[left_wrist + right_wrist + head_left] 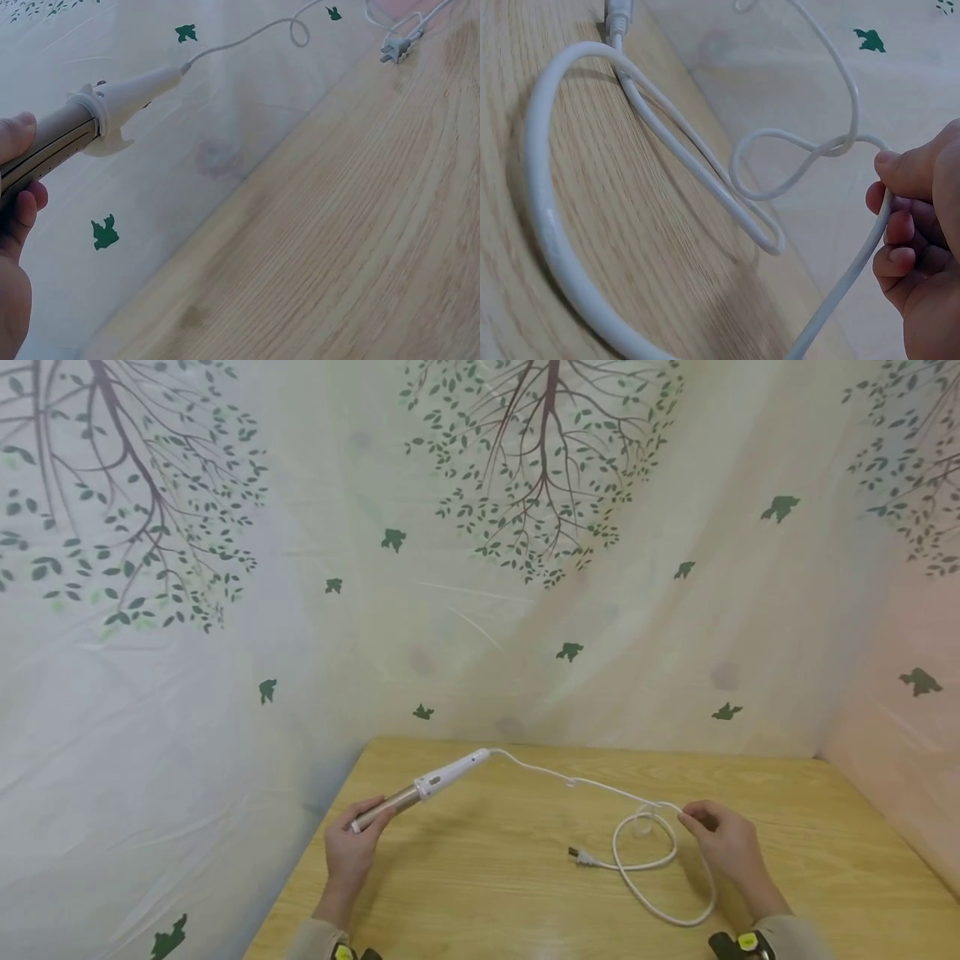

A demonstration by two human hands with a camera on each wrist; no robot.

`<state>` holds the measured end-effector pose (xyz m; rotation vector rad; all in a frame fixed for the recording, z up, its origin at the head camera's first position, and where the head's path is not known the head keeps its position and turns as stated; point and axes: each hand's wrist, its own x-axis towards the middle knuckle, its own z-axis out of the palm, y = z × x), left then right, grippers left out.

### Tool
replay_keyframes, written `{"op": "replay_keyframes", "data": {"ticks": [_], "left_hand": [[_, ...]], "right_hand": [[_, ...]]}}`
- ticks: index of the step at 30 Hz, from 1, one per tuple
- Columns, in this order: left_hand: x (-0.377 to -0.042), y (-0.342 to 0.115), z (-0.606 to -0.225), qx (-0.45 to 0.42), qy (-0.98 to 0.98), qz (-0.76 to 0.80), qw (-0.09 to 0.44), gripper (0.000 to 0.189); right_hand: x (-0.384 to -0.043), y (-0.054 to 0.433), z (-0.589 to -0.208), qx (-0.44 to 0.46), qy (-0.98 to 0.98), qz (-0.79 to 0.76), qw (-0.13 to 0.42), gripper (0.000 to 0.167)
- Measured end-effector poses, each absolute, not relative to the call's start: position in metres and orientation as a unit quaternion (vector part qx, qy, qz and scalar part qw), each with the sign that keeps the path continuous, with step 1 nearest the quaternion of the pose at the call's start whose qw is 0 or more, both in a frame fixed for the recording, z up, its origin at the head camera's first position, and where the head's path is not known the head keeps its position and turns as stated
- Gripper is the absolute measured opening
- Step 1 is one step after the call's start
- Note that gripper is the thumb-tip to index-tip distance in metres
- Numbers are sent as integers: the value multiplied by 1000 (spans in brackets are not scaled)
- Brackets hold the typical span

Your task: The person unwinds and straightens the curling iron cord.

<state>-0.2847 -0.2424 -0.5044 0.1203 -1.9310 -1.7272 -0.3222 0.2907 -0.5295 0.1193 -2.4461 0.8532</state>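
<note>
A curling iron [450, 774] with a white handle and a gold barrel [56, 139] is held above the left part of the table, tilted with its handle end up and to the right. My left hand [351, 847] grips the barrel near its tip. From the handle a white cord [840, 289] runs rightward to my right hand [726, 847], which pinches it between thumb and forefinger. Just beside those fingers the cord makes a small loop. Below, the rest of it curls in wider loops, ending in a two-prong plug [582, 857] near the table's middle.
The wooden table [480, 893] reaches back to a pale curtain [480, 643] printed with trees and green birds. More of this curtain hangs along the left and right sides. A dark wrist strap with a yellow-green part [747, 941] sits at each cuff.
</note>
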Motion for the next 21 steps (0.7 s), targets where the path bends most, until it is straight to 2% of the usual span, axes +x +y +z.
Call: {"op": "replay_keyframes", "data": {"ticks": [7, 15, 21], "left_hand": [[-283, -250, -500, 52, -705, -619, 343, 28], [-297, -269, -519, 99, -696, -604, 375, 29], [-298, -274, -521, 117, -710, -576, 388, 29]], "right_hand": [[-320, 306, -533, 10, -911, 303, 279, 12], [-312, 331, -529, -44, -914, 300, 269, 22], [-307, 345, -525, -66, -917, 296, 259, 21]]}}
